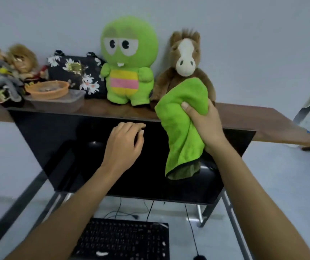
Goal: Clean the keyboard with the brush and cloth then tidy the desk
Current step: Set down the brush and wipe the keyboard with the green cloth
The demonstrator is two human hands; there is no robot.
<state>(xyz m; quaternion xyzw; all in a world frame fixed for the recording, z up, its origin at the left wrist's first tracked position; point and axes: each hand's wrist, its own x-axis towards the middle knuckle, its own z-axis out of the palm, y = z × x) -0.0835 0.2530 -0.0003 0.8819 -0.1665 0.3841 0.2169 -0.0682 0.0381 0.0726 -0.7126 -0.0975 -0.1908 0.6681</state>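
While the cloth is held aloft: the green microfibre cloth (183, 126) is gripped at its upper part by the right hand (203, 126), thumb and fingers (187, 106) clenched round a bunched fold, the rest hanging loose in front of the black monitor (60, 147).
Left hand: the left hand (124, 145) is seen before the dark screen with fingers loosely curled and nothing held; whether the glass is touched cannot be told.
Task's thing: the black keyboard (124, 239) lies low in the view, under the arms and well apart from the cloth; pale specks are seen on its keys, so it is judged not yet wiped clean.
Brush: none is visible in the view.
Risk, hanging hem: the brown horse plush (185, 59) just behind the cloth could be caught by a swing and toppled from the wooden counter (263, 121).
Risk, neighbours: the green plush figure (128, 62), the orange basket (47, 90) and the clear plastic box (56, 102) stand close along the back and could be knocked if the arms are swept wide.
Risk, monitor: the screen could be nudged or smeared by the left hand.
Risk, cables: thin cables (191, 228) hang below the monitor and could be snagged as the cloth is lowered to the keys.
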